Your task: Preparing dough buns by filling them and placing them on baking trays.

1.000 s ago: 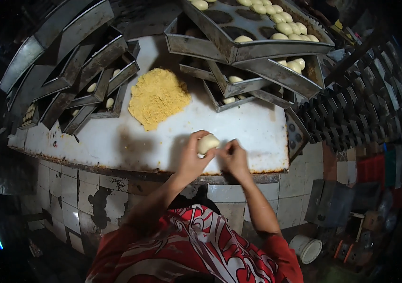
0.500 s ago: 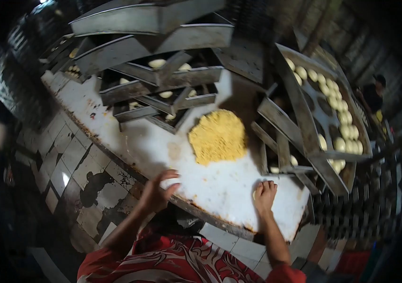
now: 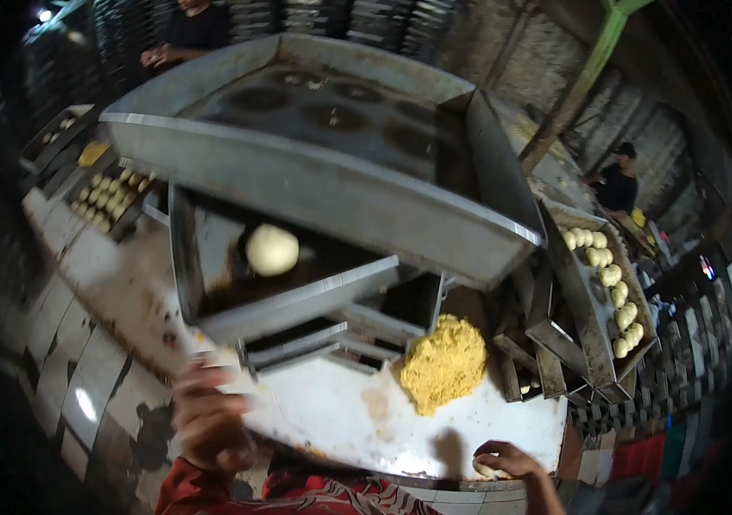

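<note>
My left hand (image 3: 210, 416) is raised beside the near corner of the tray stack. Motion blurs it, but its fingers look apart and nothing shows in them. Over the second metal tray (image 3: 323, 296) is a pale round dough ball (image 3: 272, 250); I cannot tell whether it rests there or is in the air. By the table's front edge, my right hand (image 3: 516, 460) curls over another pale dough ball (image 3: 488, 469), low against the white tabletop (image 3: 400, 442). Between the tray stacks sits a crumbly yellow mound (image 3: 445, 365).
The deep top tray (image 3: 314, 163) juts over the table at an angle. On the right, stacked trays hold dough balls along a long tray (image 3: 611, 292). Another tray of dough balls (image 3: 108, 199) stands at the left. Two people (image 3: 617, 182) are in the background.
My view has turned and come nearer the left tray stack. My left hand has risen toward the trays. My right hand stays low near the table's front edge.
</note>
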Motion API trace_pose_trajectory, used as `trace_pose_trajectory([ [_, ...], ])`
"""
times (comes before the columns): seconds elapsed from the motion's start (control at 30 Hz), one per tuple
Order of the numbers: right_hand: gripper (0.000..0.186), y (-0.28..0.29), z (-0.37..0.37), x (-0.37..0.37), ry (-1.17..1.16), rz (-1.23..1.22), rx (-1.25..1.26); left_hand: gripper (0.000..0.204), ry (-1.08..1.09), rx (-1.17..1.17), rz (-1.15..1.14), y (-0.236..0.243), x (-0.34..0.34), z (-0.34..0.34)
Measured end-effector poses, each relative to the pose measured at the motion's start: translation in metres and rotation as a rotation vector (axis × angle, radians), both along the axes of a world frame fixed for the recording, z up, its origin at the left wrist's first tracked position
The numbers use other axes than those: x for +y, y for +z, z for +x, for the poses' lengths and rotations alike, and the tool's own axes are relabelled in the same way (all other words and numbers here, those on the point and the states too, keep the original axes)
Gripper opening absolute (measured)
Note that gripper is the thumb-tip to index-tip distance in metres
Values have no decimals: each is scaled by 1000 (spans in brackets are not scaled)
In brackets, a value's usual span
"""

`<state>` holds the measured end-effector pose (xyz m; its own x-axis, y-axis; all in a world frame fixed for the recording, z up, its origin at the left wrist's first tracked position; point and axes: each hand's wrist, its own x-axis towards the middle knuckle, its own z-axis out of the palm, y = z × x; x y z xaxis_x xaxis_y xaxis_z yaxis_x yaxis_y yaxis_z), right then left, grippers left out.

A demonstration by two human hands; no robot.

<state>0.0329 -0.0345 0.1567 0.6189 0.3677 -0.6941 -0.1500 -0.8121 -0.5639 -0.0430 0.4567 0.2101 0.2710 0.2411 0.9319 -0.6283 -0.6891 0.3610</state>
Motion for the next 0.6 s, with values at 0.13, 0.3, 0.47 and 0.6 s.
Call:
trace_pose_trajectory([
  [0.13, 32, 222, 43, 129, -26, 487, -469, 40, 133, 119, 75, 35, 44, 49],
  [0.3, 33, 360, 65, 280, 73, 291, -1421, 37, 24, -245, 208, 32, 59, 64],
  [0.47, 28, 291, 150, 334, 762, 59, -790, 38, -64, -321, 321, 28, 67, 72],
  [0.6, 31, 324, 162, 274, 535, 87, -1455, 39, 120, -242, 119, 14, 62, 62],
])
